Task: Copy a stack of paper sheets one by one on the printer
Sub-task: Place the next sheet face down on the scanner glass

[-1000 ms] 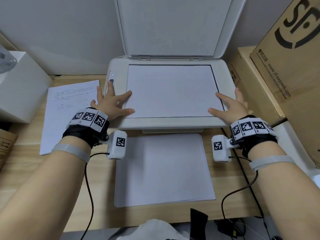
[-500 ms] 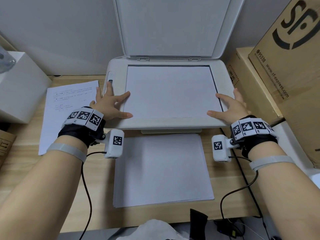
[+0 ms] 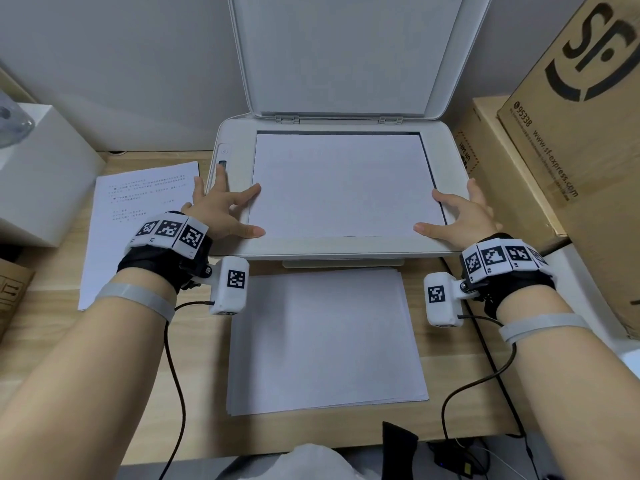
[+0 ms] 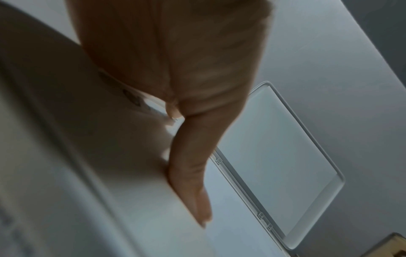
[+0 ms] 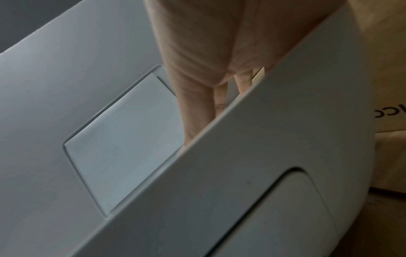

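One sheet (image 3: 341,183) lies face down on the printer (image 3: 440,237) glass, lid (image 3: 341,53) up, between the left hand (image 3: 221,211) and right hand (image 3: 460,216), both spread flat at its edges, gripping nothing. Behind the wrists, the stack (image 3: 323,337) on the bench (image 3: 52,341) awaits copying; a printed page (image 3: 138,216) lies left.

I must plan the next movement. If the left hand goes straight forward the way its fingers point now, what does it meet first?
Probably the printer's raised lid. The left hand points away from the person along the printer's left border; nothing else shows in that line, though depth is uncertain.
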### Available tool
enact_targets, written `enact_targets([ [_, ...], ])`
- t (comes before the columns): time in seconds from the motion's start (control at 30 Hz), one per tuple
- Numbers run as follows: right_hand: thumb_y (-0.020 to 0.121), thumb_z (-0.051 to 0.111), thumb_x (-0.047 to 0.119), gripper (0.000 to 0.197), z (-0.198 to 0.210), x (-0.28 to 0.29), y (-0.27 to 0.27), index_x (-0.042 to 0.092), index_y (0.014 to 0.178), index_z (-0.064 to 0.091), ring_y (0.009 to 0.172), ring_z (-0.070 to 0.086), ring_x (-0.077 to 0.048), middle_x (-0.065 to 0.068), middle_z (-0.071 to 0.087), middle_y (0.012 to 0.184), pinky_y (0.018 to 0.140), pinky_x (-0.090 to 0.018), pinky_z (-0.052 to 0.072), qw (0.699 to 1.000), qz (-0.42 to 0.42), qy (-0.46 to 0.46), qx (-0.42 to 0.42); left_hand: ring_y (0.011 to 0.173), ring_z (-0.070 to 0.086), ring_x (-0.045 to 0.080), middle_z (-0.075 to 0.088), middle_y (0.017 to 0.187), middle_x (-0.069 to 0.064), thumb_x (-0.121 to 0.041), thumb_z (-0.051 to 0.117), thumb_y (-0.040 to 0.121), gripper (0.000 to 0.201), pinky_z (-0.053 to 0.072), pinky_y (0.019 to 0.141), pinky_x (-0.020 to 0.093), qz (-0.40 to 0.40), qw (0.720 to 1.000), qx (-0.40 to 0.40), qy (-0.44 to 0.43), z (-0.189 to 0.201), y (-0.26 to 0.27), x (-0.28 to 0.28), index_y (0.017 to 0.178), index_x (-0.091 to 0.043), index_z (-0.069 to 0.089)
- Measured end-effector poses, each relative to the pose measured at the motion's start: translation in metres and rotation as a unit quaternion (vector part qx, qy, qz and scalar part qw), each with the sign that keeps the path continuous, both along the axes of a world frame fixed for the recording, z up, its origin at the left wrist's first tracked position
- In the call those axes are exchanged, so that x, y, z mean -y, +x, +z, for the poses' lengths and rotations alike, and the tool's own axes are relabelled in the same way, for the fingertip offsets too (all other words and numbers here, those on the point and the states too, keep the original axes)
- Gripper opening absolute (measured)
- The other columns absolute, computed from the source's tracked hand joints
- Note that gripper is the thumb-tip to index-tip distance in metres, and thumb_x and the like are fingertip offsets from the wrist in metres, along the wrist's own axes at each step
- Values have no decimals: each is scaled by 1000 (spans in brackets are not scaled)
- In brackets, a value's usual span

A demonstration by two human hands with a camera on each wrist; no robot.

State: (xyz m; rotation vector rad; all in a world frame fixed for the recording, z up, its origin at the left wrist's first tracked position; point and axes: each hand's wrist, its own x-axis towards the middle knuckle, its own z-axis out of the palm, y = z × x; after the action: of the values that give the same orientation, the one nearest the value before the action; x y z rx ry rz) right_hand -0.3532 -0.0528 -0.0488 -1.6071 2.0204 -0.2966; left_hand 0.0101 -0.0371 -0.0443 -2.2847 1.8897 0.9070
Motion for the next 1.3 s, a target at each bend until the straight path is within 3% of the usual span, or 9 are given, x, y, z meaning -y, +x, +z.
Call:
enact_targets([
  [0.47, 73, 75, 46, 67, 5, -5, 2, 41, 134, 46, 144, 7, -25, 9, -1, 158, 114, -45, 7, 1000, 2, -1, -8, 144, -17, 33, -19, 158, -3, -54, 66, 80, 81, 7, 113, 60, -9, 999, 40, -21, -3, -4, 0, 146, -48, 19],
  [0.67, 77, 65, 58, 67, 13, -8, 29, 41, 137, 40, 145, -9, -21, 11, -6, 158, 116, -51, -1, 1000, -1, -11, 12, 144, -18, 33, -20, 158, -1, -55, 67, 78, 85, 8, 112, 63, -20, 999, 49, -10, -5, 0, 3, 146, -48, 16],
  [0.8, 88, 53, 52, 63, 20, -12, 114, 32, 144, 32, 146, -7, -15, 7, -3, 159, 116, -43, -4, 980, 184, -61, 35, 144, -20, 32, -22, 157, -2, -55, 66, 78, 85, 8, 112, 63, -20, 999, 50, -2, -3, -2, 1, 146, -48, 15],
  [0.9, 98, 40, 43, 59, 19, -23, 173, 24, 150, 19, 146, -4, -18, 1, -3, 159, 116, -37, 1, 943, 331, 20, 34, 144, -21, 31, -23, 157, -3, -56, 66, 78, 85, 7, 112, 63, -15, 999, 45, 0, -3, -3, 2, 146, -49, 16],
  [1.0, 102, 29, 38, 55, 13, -26, 187, 18, 150, 15, 146, -6, -22, -4, -3, 159, 116, -35, 0, 927, 368, 74, 4, 144, -22, 31, -24, 157, -5, -56, 67, 78, 84, 4, 110, 65, -13, 999, 52, 7, -2, -4, 4, 145, -50, 17],
  [1.13, 102, 24, 40, 56, 4, -20, 139, 20, 151, 9, 146, -10, -24, -1, -7, 159, 116, -39, -5, 947, 312, 62, -57, 143, -23, 27, -22, 157, -6, -59, 67, 76, 84, -1, 111, 62, -43, 995, 91, 3, 1, -6, 6, 145, -48, 21],
  [1.3, 101, 22, 45, 63, 0, -9, 65, 13, 151, 1, 145, -14, -24, -4, -15, 157, 116, -39, -6, 985, 120, 83, -89, 144, -23, 23, -19, 158, -9, -63, 59, 80, 80, -5, 111, 60, -104, 983, 154, -8, 5, -10, 8, 147, -41, 22],
])
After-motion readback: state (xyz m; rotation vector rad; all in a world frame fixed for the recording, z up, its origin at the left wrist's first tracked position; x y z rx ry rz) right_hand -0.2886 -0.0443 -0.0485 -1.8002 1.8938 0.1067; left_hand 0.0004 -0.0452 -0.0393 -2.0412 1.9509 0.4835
